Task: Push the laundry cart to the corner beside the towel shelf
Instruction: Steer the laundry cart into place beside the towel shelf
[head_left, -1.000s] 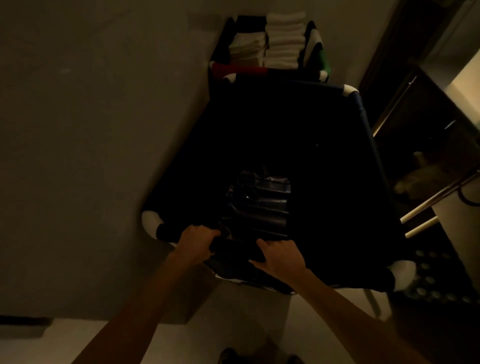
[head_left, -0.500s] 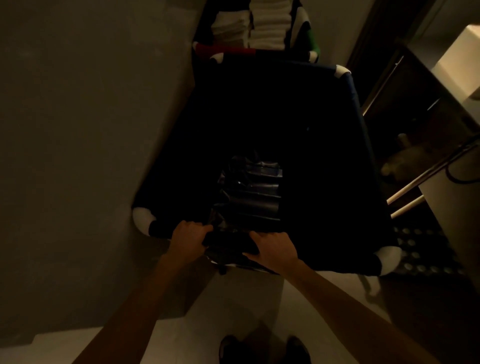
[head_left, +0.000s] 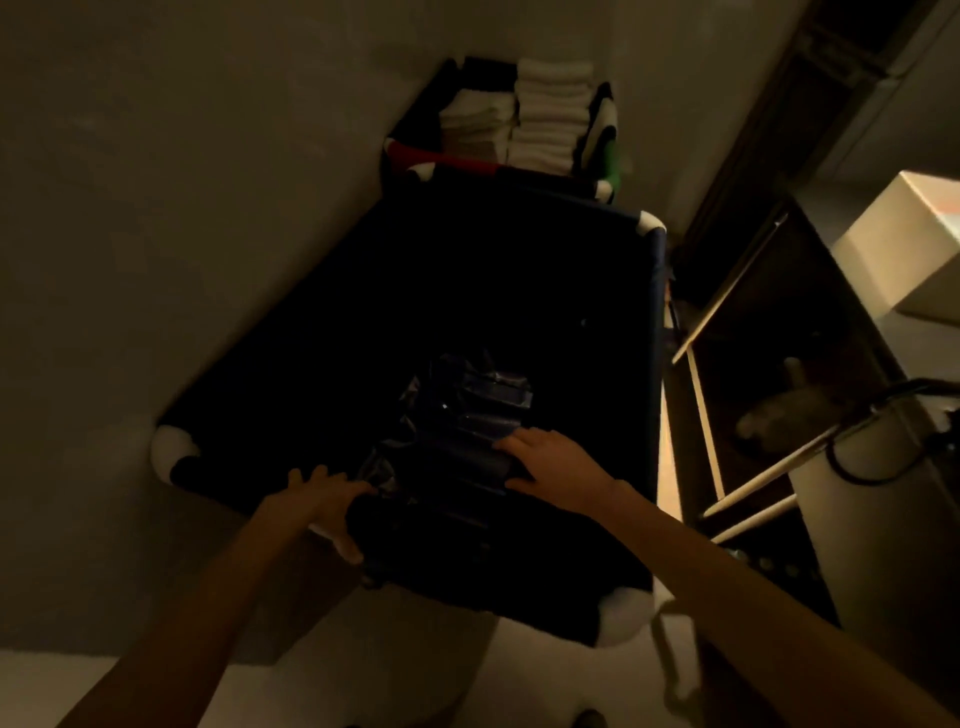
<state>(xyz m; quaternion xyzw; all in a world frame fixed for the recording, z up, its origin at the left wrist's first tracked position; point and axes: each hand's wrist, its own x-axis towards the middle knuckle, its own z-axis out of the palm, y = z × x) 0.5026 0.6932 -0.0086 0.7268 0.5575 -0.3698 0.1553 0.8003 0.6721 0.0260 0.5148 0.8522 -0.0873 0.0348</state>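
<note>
The laundry cart (head_left: 655, 291) is a dark blue fabric bin with white corner joints, filling the middle of the dim view. Dark bags (head_left: 472, 410) lie inside near its front. My left hand (head_left: 322, 499) is curled over the cart's near rim, thumb below the edge. My right hand (head_left: 550, 460) rests flat on the dark bags inside the cart, fingers spread. Beyond the cart's far end stands the towel shelf (head_left: 605, 130), with stacks of folded white towels (head_left: 550, 114) against the wall.
A grey wall (head_left: 182, 208) runs along the cart's left side. On the right stands a dark wooden shelf unit (head_left: 727, 312) with pale rails, a white box (head_left: 904, 244) on top and a white cylinder (head_left: 872, 499) with a black cable. The pale floor (head_left: 415, 675) lies below.
The cart has swung so its far end sits by the towel shelf and its right side nears the wooden unit. My right hand left the rim and now lies flat on the bags.
</note>
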